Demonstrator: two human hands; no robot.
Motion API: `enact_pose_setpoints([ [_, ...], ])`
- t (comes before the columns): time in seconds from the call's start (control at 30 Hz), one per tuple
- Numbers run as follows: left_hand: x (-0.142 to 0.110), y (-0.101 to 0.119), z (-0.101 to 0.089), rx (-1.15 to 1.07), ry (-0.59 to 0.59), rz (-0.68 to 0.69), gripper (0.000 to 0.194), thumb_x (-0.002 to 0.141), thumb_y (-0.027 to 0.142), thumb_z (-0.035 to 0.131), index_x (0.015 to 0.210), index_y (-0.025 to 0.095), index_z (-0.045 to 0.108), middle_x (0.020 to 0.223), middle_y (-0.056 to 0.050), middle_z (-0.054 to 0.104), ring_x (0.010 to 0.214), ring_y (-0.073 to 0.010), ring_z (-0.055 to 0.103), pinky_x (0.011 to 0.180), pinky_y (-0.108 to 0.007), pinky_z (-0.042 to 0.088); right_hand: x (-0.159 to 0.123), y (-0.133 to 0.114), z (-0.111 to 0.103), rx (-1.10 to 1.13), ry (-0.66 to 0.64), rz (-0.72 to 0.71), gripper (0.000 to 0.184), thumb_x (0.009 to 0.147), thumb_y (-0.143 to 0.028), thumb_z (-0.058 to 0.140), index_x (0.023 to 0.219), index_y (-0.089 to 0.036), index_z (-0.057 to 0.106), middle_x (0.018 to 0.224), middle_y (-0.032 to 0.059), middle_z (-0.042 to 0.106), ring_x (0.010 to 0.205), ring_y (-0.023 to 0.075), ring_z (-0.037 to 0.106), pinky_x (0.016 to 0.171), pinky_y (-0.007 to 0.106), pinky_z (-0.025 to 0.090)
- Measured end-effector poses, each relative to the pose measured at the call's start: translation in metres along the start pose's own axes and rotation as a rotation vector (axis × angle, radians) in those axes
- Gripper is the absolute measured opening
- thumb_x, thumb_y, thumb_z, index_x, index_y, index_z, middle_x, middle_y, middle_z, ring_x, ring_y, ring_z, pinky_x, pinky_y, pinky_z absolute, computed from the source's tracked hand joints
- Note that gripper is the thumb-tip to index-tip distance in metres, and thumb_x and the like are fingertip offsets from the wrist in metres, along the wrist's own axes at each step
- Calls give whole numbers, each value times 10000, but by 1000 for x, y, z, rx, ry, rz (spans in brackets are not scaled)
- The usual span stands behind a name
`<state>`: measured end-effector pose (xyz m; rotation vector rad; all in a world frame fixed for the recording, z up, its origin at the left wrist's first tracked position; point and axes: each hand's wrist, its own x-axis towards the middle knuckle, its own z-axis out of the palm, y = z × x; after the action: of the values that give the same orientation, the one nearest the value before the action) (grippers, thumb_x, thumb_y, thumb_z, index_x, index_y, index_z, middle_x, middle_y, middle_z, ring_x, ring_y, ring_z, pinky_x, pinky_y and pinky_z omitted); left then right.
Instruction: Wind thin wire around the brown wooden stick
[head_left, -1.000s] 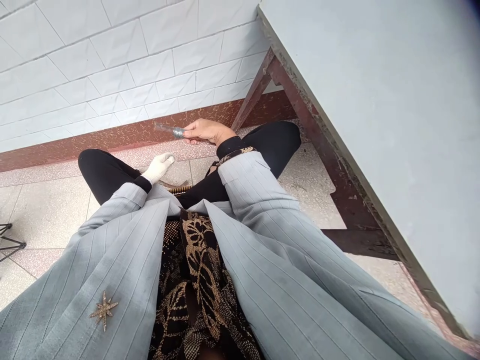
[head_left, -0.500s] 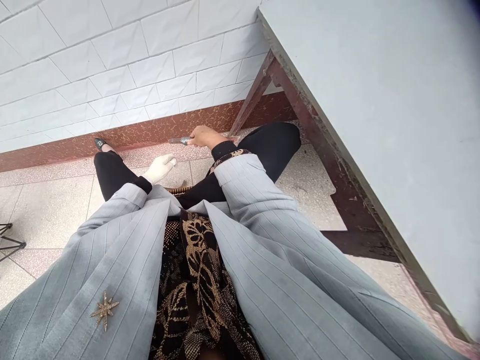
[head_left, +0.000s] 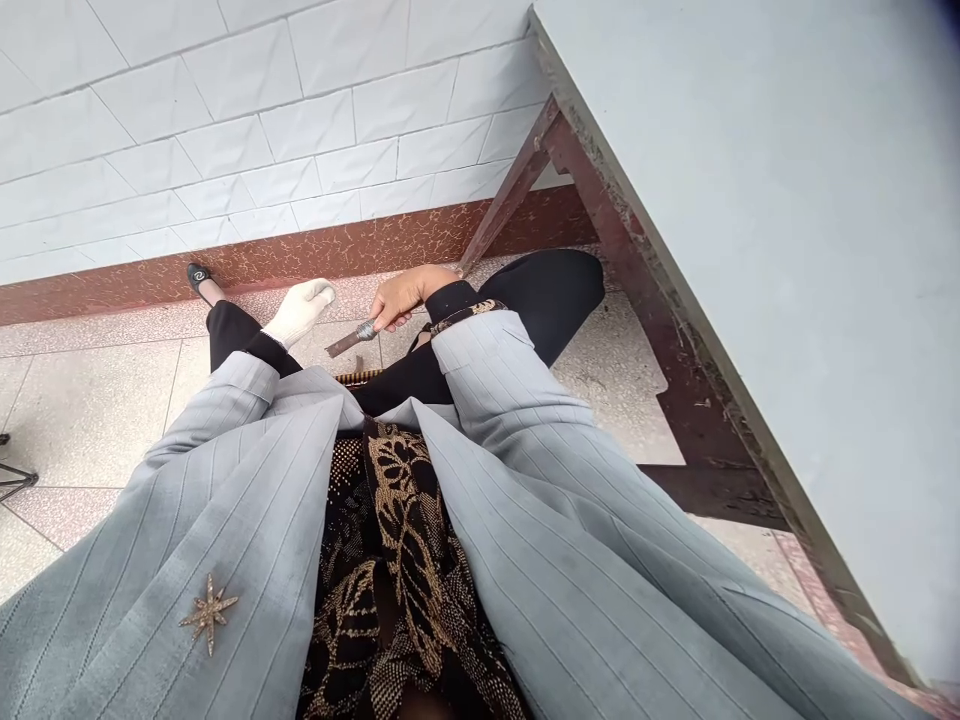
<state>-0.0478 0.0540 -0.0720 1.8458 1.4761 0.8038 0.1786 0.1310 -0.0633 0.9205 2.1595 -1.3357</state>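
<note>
My right hand (head_left: pixel 405 294) is bare and closed round the handle of a small knife (head_left: pixel 351 339) with a wire-wrapped ferrule and a dark blade pointing down-left toward the floor. My left hand (head_left: pixel 300 309) wears a white glove; its fingers lie stretched out a little left of the blade, holding nothing I can see. Both hands hover over my black-trousered legs (head_left: pixel 551 290). A woven dark and gold edge (head_left: pixel 358 377) peeks out below the hands, mostly hidden by my grey striped sleeves.
A grey tabletop (head_left: pixel 750 200) on a dark red wooden frame (head_left: pixel 600 190) fills the right side. A white tiled wall (head_left: pixel 225 120) with a red-brown skirting stands ahead. My black shoe (head_left: pixel 198 275) rests near the skirting. A thin black metal stand (head_left: pixel 15 478) shows at the left edge.
My right hand has drawn back toward me and turned the knife from level to pointing down-left. The gloved left hand rose slightly, and my left leg stretched out toward the wall.
</note>
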Motion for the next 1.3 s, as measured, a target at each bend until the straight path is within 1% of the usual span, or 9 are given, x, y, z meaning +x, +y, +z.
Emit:
enact_pose_setpoints([
  [0.17, 4, -5, 3, -124, -21, -43, 164, 946, 266, 532, 822, 173, 587, 624, 40, 449, 593, -108, 393, 614, -262, 352, -8, -3, -1, 159, -81, -200, 354, 843, -463, 849, 840, -123, 750, 693, -9, 639, 607, 87, 491, 665, 258, 378],
  [0.3, -1, -13, 20, -264, -152, -174, 215, 960, 320, 602, 808, 171, 575, 582, 45, 438, 513, -87, 349, 535, -248, 290, -13, 2, -4, 217, -74, -351, 375, 818, -498, 854, 813, -139, 746, 692, -11, 653, 573, 74, 485, 610, 237, 376],
  [0.47, -13, -21, 38, -410, -241, -201, 325, 991, 464, 585, 830, 181, 593, 547, 61, 387, 476, -82, 316, 495, -229, 295, -10, 15, -9, 379, 424, -401, 312, 887, -454, 799, 820, -155, 740, 705, -2, 671, 559, 68, 488, 573, 223, 404],
  [0.57, -16, -20, 36, -368, -227, -189, 298, 998, 416, 544, 809, 188, 580, 531, 62, 373, 462, -87, 301, 473, -235, 279, -1, 18, -11, 429, 704, -239, 277, 938, -406, 759, 854, -143, 736, 693, 19, 666, 544, 74, 485, 536, 225, 408],
  [0.7, -14, -11, 30, -226, -213, -182, 249, 973, 354, 534, 792, 189, 578, 547, 57, 388, 477, -92, 329, 482, -246, 272, 7, 14, -11, 266, 804, 63, 185, 962, -290, 729, 936, -109, 757, 766, 68, 703, 597, 103, 540, 589, 258, 457],
  [0.87, -7, -6, 23, -30, -197, -77, 214, 929, 313, 520, 781, 180, 597, 605, 35, 459, 570, -111, 396, 563, -264, 318, 5, 6, -7, -54, 720, 257, 225, 964, -291, 708, 1007, -89, 799, 871, 122, 736, 789, 189, 636, 749, 326, 468],
  [0.97, 1, -6, 13, 46, -135, -39, 202, 911, 308, 517, 800, 172, 618, 652, 20, 508, 634, -125, 432, 617, -274, 349, 5, 3, -5, -135, 548, 270, 217, 964, -286, 711, 940, -89, 800, 788, 101, 709, 728, 177, 618, 736, 328, 456],
  [1.17, 10, 10, -2, 64, -109, -12, 177, 892, 298, 522, 798, 173, 604, 651, 15, 507, 662, -133, 445, 643, -280, 373, 3, 1, 0, -42, 126, 127, 262, 921, -360, 781, 827, -117, 760, 682, 9, 651, 584, 94, 483, 652, 263, 406],
  [1.3, 16, 20, -4, -13, -114, -42, 152, 888, 272, 532, 812, 168, 612, 637, 12, 500, 590, -118, 407, 584, -282, 341, -3, -5, 1, 13, 23, 30, 340, 897, -423, 806, 791, -107, 738, 694, 5, 644, 623, 94, 514, 701, 258, 398],
])
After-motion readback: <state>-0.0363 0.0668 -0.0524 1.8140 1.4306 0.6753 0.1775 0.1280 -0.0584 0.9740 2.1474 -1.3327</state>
